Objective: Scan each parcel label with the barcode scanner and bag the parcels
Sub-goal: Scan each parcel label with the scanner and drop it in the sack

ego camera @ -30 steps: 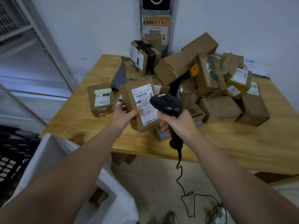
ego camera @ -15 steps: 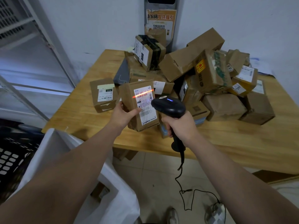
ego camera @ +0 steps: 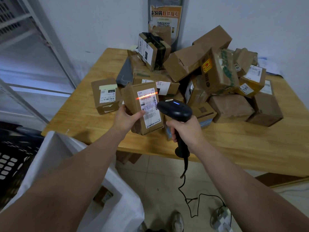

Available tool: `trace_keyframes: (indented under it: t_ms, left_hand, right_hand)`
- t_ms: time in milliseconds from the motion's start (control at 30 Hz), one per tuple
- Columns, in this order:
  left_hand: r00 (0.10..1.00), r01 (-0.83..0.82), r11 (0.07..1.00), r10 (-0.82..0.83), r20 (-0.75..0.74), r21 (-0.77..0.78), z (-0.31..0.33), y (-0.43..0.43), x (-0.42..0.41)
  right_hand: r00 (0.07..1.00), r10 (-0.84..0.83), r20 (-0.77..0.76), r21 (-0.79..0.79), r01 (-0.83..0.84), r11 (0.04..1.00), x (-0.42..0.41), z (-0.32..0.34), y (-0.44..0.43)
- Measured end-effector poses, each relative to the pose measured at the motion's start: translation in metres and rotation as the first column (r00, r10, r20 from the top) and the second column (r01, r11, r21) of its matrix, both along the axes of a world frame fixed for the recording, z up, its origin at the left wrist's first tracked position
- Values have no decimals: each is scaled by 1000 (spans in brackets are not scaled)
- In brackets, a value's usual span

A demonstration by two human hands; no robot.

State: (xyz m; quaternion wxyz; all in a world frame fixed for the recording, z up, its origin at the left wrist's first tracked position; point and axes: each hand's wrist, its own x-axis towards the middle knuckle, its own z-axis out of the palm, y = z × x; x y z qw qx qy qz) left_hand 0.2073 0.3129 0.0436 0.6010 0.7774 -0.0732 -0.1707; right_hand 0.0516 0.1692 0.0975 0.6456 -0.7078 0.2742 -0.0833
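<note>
Left hand (ego camera: 124, 118): only the thumb shows, lying on the label (ego camera: 149, 108); the fingers are behind the held parcel (ego camera: 133, 101). Label print under the large number is too small to read.

Right hand (ego camera: 185, 131) covers the barcode scanner (ego camera: 175, 111) grip; trigger not visible.

Pile of parcels (ego camera: 217, 77) toward the table (ego camera: 242, 144) far edge: lower boxes largely hidden by upper ones. The table's right end runs out of view.

White bag (ego camera: 120, 203) off the near left corner: cut at the bottom, with a brown box inside half hidden.

Cable (ego camera: 185, 195) ends at a pale, blurred object on the floor, unidentifiable.
</note>
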Motion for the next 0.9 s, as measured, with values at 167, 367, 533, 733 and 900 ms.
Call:
trace_keyframes:
  t_ms: [167,367,533,733,900]
  left_hand:
    - [1000,-4,1000,3,-16,-19,-8,-4,-6]
    - [992,-125,991,127,24,-56,-18,10,-37]
    - [960,-279,949,270,-73,-146,-40,44,-86]
    - [868,-491,868,481,-127,-72,-83,116,-162]
    - [686,-719,690,724,-72,84,-140,181,-178]
  right_hand:
    - [1000,-6,4,-14,6,1000,8,-8,3]
    - [1000,28,8,-2,-28,1000,13,-34,14]
    - [984,172,38,44,-173,984,-5,-75,32]
    - [916,383,-124,81,-375,923,-25,-120,72]
    - [830,505,-238,92,-498,862,-20,-146,116]
